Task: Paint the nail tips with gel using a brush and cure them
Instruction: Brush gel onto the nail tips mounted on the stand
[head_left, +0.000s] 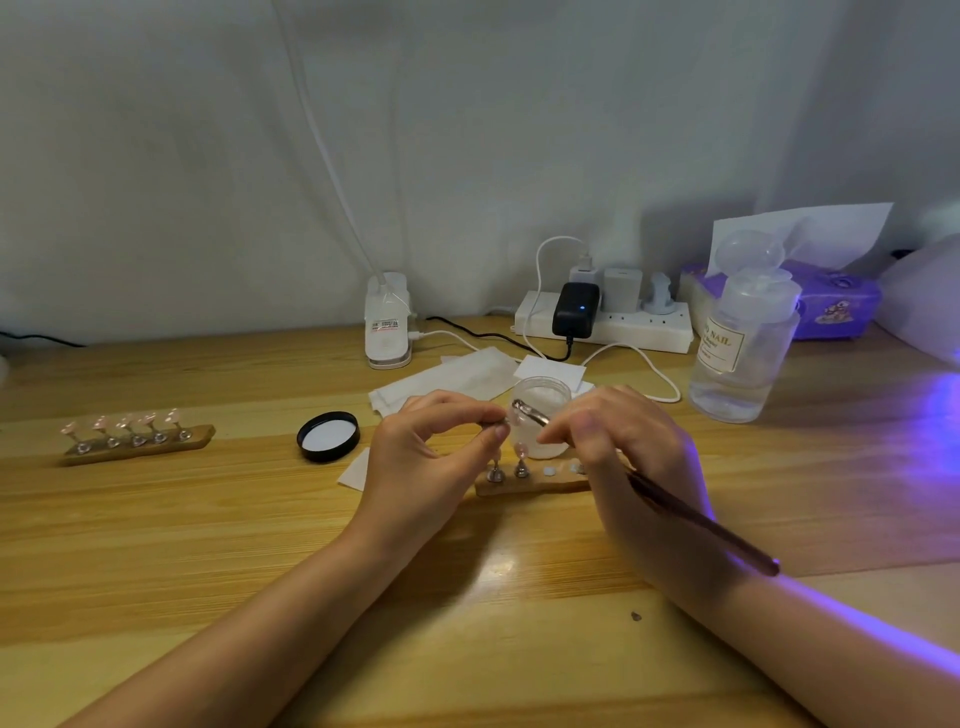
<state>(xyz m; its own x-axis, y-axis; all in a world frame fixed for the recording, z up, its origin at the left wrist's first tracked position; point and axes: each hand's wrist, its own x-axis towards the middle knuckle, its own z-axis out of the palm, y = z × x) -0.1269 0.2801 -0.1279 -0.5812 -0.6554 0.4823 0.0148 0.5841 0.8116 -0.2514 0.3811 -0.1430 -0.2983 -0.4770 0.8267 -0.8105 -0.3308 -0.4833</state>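
Your left hand (436, 447) pinches a small metal stem between thumb and forefinger, holding a pale pink nail tip (514, 415) just in front of the jar (543, 410). Your right hand (623, 447) grips the brush (701, 525), a slim dark reddish handle that runs back over your wrist; its metal ferrule pokes out past your fingertips, and its end meets the tip. Whether the bristles actually touch the tip is too small to tell.

Directly below your fingers lies a flat wooden bar, the near stand (530, 486), with 2 metal stems upright on it, 1 carrying a pink tip, and 2 pale discs beside them. The jar is clear, round, open, and filled with white contents. Its black round lid (328, 436) lies inside up to the left, on the wood-grain table (208, 545). White paper wipes (447, 384) lie behind the jar.

Far left, a second wooden stand (137, 441) bears 5 pink tips on metal stems. At the right stands 1 clear pump bottle (737, 353) of liquid, and violet light spills across the table from the right edge.
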